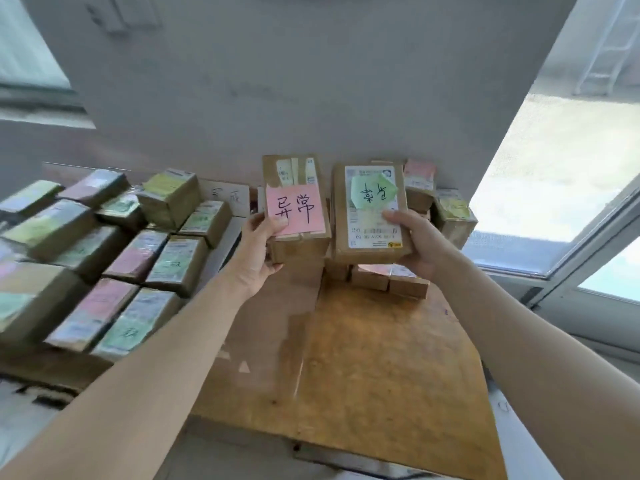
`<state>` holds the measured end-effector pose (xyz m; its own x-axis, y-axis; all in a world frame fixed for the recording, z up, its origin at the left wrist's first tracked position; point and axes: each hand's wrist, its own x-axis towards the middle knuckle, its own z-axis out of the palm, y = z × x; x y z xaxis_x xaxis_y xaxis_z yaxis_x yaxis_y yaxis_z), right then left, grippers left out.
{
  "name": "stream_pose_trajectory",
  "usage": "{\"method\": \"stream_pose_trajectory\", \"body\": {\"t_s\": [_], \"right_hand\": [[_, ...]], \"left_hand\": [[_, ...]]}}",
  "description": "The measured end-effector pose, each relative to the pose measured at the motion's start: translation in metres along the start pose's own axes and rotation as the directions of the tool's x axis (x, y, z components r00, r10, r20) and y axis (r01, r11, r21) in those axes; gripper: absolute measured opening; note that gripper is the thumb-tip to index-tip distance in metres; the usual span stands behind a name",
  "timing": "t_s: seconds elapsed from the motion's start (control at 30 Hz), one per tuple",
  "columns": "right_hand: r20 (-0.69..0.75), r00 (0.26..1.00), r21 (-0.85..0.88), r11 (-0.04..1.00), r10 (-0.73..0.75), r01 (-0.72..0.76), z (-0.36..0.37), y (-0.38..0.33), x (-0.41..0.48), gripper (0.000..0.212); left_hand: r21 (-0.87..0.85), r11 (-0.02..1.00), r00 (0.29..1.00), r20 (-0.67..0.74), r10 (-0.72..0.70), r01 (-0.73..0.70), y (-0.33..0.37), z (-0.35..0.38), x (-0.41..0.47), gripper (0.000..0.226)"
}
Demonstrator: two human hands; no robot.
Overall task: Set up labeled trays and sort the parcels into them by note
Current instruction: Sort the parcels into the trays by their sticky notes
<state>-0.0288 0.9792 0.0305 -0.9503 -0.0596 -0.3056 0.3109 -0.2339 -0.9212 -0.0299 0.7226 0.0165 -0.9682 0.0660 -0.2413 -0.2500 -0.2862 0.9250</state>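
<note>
My left hand grips a brown parcel with a pink handwritten note and holds it upright above the table. Beside it, my right hand grips a second brown parcel that carries a white shipping label and a green handwritten note. Both parcels face me, side by side. Under and behind them lie a few more small parcels against the wall.
At the left, several parcels with pink and green notes fill a tray area. A white label card stands behind them at the wall. Brown cardboard covers the table in front. A window is at the right.
</note>
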Motion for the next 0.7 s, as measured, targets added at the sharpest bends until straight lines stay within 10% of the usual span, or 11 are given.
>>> {"method": "stream_pose_trajectory", "body": {"t_s": [0.7], "right_hand": [[-0.197, 0.973, -0.037, 0.991, 0.123, -0.132, 0.122, 0.049, 0.095, 0.069]], "left_hand": [[0.03, 0.997, 0.997, -0.023, -0.073, 0.074, 0.025, -0.155, 0.056, 0.046]]}}
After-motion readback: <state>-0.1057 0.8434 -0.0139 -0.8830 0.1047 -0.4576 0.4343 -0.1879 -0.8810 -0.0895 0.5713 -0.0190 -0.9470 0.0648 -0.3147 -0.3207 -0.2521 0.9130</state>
